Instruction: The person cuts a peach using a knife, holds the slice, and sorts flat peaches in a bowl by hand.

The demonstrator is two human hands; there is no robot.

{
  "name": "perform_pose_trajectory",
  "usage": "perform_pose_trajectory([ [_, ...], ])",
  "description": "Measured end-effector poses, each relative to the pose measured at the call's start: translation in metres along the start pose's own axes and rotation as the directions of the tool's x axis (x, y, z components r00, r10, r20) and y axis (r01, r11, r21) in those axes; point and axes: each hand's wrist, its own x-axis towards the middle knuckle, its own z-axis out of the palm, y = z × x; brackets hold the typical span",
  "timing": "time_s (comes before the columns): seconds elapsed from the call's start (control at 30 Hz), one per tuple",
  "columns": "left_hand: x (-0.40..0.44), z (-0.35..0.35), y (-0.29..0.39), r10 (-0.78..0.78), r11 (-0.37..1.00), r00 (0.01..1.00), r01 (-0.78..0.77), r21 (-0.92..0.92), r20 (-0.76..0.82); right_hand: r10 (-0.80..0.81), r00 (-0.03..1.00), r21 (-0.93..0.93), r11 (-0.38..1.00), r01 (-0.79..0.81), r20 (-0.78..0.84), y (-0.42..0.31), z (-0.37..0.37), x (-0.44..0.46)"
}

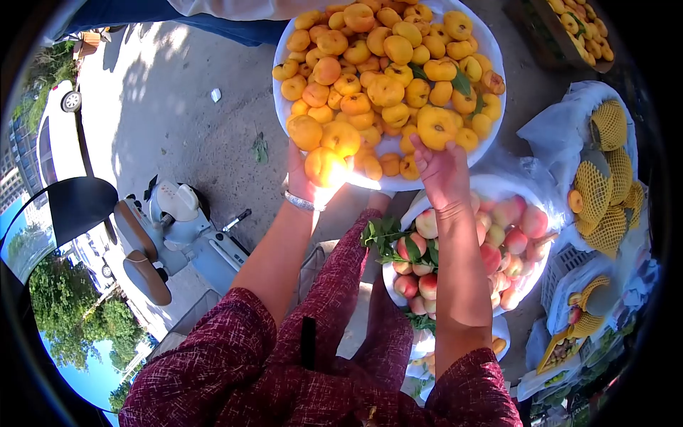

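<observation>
A white round tray point(496, 53) full of flat yellow-orange peaches point(385, 90) fills the upper middle. At its lower left edge is my left hand point(302, 173), partly hidden behind an orange peach point(325, 167) and bright sun glare; what its fingers hold is unclear. My right hand point(442, 169) is at the tray's lower right, palm up, fingers apart, its fingertips by a large yellow peach point(437, 127). Below my right forearm, red and pale round peaches point(514, 235) lie in a white-lined basket point(538, 279) with leafy sprigs point(386, 238).
A parked scooter point(188, 235) stands at the left, a white car point(51, 135) farther off. Fruits in yellow foam nets point(610, 178) and a crate point(562, 274) are at the right. Another person's clothing point(238, 8) shows at the top edge.
</observation>
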Motion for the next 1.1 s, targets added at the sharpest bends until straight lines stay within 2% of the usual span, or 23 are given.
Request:
perform_pose_trajectory([
  [0.07, 0.001, 0.005, -0.006, -0.003, 0.997, 0.999, 0.0, 0.074, 0.043, -0.026, 1.0, 0.062, 0.998, 0.026, -0.002, -0.002, -0.004, 0.003],
  [0.17, 0.002, 0.011, -0.011, -0.038, 0.998, 0.999, 0.038, 0.041, -0.003, -0.066, 0.998, 0.018, 0.998, 0.066, 0.001, -0.012, 0.006, 0.004],
  [0.2, 0.004, 0.013, -0.013, -0.061, 0.998, 0.998, 0.061, -0.004, -0.035, -0.075, 0.996, 0.053, 0.996, 0.073, 0.042, -0.017, 0.01, 0.006],
  [0.27, 0.007, 0.008, -0.015, -0.043, 0.998, 0.999, 0.043, 0.049, -0.002, -0.094, 0.988, 0.126, 0.989, 0.079, 0.12, -0.027, 0.017, 0.009],
  [0.37, 0.01, 0.003, -0.017, -0.01, 0.989, 1.0, 0.012, 0.15, -0.014, -0.208, 0.976, -0.09, 0.973, 0.214, 0.068, -0.035, 0.024, 0.018],
  [0.47, 0.008, 0.01, -0.02, 0.003, 0.984, 1.0, -0.006, 0.178, 0.014, -0.425, 0.905, -0.43, 0.815, 0.389, 0.015, -0.031, 0.025, 0.033],
  [0.57, 0.012, 0.013, -0.02, -0.011, 0.985, 1.0, 0.007, 0.172, 0.023, -0.498, 0.867, -0.537, 0.722, 0.435, 0.033, -0.03, 0.028, 0.041],
  [0.6, 0.012, 0.012, -0.018, -0.013, 0.985, 1.0, 0.011, 0.172, 0.016, -0.503, 0.864, -0.61, 0.68, 0.406, 0.016, -0.029, 0.028, 0.043],
  [0.67, 0.014, 0.008, -0.015, -0.027, 0.986, 0.999, 0.022, 0.167, 0.028, -0.518, 0.855, -0.742, 0.579, 0.338, -0.015, -0.032, 0.026, 0.047],
  [0.73, 0.018, 0.008, -0.014, -0.029, 0.988, 0.999, 0.023, 0.155, 0.033, -0.516, 0.854, -0.955, 0.214, 0.205, 0.067, -0.037, 0.014, 0.056],
  [0.77, 0.019, 0.008, -0.014, -0.024, 0.989, 0.999, 0.019, 0.146, 0.029, -0.505, 0.856, -0.992, 0.006, 0.126, 0.106, -0.04, 0.008, 0.06],
  [0.87, 0.02, 0.009, -0.008, -0.004, 0.987, 1.0, 0.004, 0.159, 0.0, -0.529, 0.846, -0.883, 0.362, 0.298, 0.068, -0.045, 0.02, 0.065],
  [0.9, 0.021, 0.008, -0.007, -0.001, 0.986, 1.0, 0.003, 0.168, -0.012, -0.533, 0.845, -0.757, 0.534, 0.377, 0.044, -0.044, 0.028, 0.066],
  [1.0, 0.029, 0.01, -0.004, -0.052, 0.99, 0.998, 0.057, 0.128, -0.04, -0.545, 0.836, -0.937, 0.255, 0.238, 0.064, -0.051, 0.029, 0.074],
  [1.1, 0.039, 0.017, -0.002, -0.094, 0.984, 0.995, 0.085, 0.158, 0.047, -0.589, 0.808, -0.886, 0.363, 0.287, 0.02, -0.058, 0.034, 0.092],
])
